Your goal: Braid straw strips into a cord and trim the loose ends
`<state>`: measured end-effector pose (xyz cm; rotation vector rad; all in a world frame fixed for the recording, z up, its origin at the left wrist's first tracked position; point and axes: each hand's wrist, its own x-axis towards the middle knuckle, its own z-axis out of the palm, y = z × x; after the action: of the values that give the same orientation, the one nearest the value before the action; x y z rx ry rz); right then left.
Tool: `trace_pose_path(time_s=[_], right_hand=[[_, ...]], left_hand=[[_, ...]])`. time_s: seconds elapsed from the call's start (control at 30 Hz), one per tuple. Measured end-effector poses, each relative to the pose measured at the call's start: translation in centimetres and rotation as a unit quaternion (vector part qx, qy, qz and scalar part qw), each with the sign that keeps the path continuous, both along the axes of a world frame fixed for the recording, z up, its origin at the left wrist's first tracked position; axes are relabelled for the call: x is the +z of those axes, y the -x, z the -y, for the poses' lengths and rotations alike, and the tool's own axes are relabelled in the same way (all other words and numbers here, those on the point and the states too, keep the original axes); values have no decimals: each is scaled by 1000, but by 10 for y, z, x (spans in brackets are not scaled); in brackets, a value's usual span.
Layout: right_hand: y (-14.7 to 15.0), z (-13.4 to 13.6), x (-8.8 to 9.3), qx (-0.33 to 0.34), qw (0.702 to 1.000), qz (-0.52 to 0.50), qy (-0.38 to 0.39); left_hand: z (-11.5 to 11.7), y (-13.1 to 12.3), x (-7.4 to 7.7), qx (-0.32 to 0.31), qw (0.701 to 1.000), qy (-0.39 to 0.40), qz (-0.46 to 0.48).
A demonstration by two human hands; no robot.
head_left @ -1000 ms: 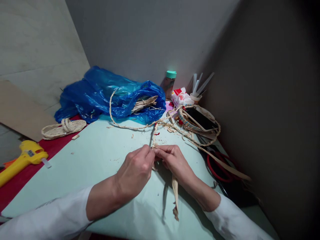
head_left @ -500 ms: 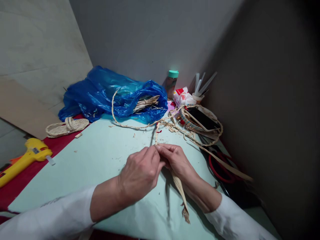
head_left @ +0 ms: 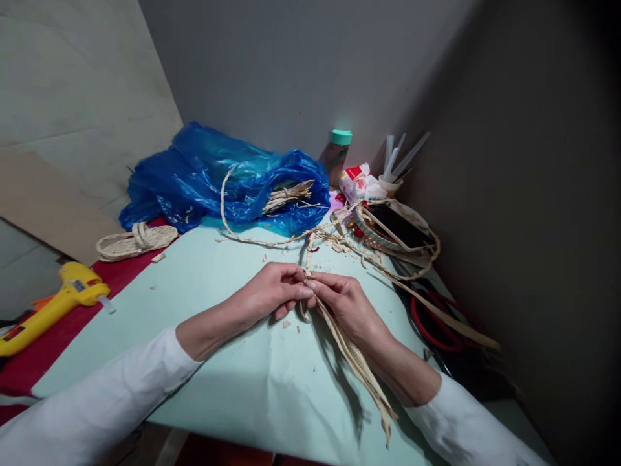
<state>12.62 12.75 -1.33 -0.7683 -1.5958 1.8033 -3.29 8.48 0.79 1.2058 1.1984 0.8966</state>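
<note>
Indoors, pale green tabletop (head_left: 204, 291), grey wall (head_left: 291, 65), left hand (head_left: 266, 291), right hand (head_left: 352, 307) — fingers pinching fibre braid (head_left: 309, 257).

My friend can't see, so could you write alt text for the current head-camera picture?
A person's left hand and right hand pinch a pale braided cord over a pale green table cover, loose strands trailing below. Behind lies a blue plastic bag with dry fibre in its mouth; a woven sandal and yellow glue gun lie to the left.

Left hand (head_left: 272, 292) and right hand (head_left: 347, 303) pinching a braid (head_left: 308, 260) at centre, strands (head_left: 353, 356) trailing toward lower right, bag (head_left: 194, 171) upper left, glue gun (head_left: 77, 294) at left edge
</note>
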Motion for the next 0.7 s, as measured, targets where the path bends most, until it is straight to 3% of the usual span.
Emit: trace_pose_path(time_s=[0.33, 0.5, 0.7], right_hand=[[-1, -1, 1, -5, 999, 21, -29], [-2, 0, 2, -21, 988, 99, -118], [-3, 11, 14, -32, 956, 168, -237]], left_hand=[[-1, 2, -1, 32, 982, 113, 147], [-2, 3, -2, 54, 969, 162, 178], [2, -3, 0, 65, 979, 118, 154]])
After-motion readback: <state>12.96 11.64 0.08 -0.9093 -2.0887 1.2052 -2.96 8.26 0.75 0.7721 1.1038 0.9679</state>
